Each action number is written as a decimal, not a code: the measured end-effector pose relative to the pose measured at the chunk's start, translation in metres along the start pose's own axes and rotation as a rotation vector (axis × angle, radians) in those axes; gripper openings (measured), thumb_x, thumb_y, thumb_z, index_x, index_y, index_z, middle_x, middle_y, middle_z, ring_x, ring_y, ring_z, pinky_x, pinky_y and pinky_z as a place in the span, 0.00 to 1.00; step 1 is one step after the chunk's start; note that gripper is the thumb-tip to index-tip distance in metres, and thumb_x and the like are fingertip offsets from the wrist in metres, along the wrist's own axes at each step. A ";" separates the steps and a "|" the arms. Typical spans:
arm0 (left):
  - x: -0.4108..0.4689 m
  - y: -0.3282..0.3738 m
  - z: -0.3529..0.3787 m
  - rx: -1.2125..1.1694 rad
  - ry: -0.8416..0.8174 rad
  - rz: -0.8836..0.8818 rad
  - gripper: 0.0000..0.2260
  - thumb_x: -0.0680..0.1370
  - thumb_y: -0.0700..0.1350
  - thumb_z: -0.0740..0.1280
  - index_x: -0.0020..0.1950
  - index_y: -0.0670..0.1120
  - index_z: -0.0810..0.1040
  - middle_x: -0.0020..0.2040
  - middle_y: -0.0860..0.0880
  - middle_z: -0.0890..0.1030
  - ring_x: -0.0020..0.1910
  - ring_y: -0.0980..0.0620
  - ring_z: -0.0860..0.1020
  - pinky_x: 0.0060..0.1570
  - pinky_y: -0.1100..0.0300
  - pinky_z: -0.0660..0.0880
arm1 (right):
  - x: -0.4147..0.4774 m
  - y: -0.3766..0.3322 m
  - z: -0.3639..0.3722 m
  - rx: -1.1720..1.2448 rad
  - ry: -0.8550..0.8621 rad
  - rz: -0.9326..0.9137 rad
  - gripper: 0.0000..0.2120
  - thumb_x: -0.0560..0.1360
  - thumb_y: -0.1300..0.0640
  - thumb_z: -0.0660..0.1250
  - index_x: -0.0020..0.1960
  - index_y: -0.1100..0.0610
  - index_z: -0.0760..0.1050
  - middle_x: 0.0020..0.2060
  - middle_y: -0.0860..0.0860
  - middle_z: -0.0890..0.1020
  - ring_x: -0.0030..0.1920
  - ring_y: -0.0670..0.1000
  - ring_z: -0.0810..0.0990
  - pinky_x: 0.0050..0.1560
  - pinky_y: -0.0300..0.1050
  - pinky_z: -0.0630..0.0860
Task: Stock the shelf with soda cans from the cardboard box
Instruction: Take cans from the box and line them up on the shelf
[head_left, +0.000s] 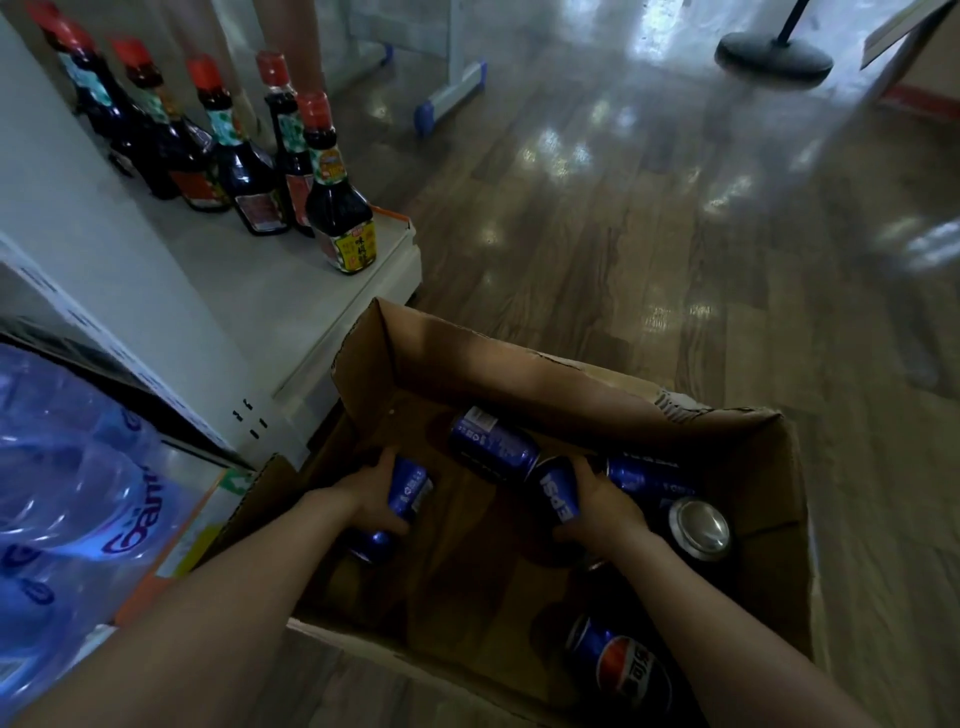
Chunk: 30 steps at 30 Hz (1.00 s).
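Observation:
An open cardboard box (545, 374) stands on the floor below me, with several blue soda cans lying inside. My left hand (371, 493) grips one blue can (410, 491) near the box's left wall; another can (371, 543) lies just under it. My right hand (605, 506) grips a second blue can (558, 493) in the middle. Loose cans lie beside it: one (491, 447) behind, one (698, 525) showing its silver end at the right, one (623, 670) near the front edge. The white shelf (260, 291) is at the left.
Several dark sauce bottles (340, 208) with red caps stand on the white shelf's low board. Large blue water jugs (67, 467) fill the lower left. A black stand base (774, 57) and another carton (919, 67) sit on the wooden floor beyond.

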<state>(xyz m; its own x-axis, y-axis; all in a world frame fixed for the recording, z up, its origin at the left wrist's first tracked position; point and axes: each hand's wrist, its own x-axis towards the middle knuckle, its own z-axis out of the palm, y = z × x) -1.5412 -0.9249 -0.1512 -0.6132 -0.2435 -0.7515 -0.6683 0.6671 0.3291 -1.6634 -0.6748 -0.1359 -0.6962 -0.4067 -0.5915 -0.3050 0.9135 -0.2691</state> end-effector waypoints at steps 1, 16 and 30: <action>-0.002 0.000 -0.002 0.008 -0.006 0.026 0.54 0.68 0.49 0.76 0.75 0.51 0.34 0.76 0.42 0.55 0.72 0.41 0.61 0.68 0.50 0.66 | -0.003 0.000 -0.005 0.015 0.009 -0.018 0.46 0.68 0.54 0.74 0.75 0.51 0.47 0.68 0.58 0.67 0.64 0.59 0.72 0.59 0.52 0.73; -0.114 0.023 -0.085 -0.002 -0.025 0.301 0.44 0.69 0.41 0.73 0.74 0.58 0.47 0.70 0.47 0.62 0.64 0.48 0.66 0.58 0.52 0.71 | -0.078 -0.039 -0.085 0.083 -0.033 -0.216 0.47 0.65 0.52 0.76 0.75 0.44 0.50 0.69 0.53 0.68 0.66 0.56 0.70 0.64 0.56 0.71; -0.281 0.042 -0.180 0.204 0.242 0.457 0.46 0.69 0.43 0.74 0.76 0.55 0.45 0.71 0.49 0.64 0.60 0.52 0.68 0.54 0.60 0.70 | -0.193 -0.123 -0.201 -0.046 0.229 -0.477 0.45 0.64 0.54 0.76 0.73 0.41 0.55 0.61 0.46 0.73 0.57 0.48 0.74 0.55 0.44 0.74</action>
<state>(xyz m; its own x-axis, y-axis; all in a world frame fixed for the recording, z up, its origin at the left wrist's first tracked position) -1.4724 -0.9555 0.1771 -0.9170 -0.0357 -0.3972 -0.2307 0.8600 0.4552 -1.6217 -0.7077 0.1640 -0.5959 -0.7696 -0.2295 -0.6466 0.6292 -0.4313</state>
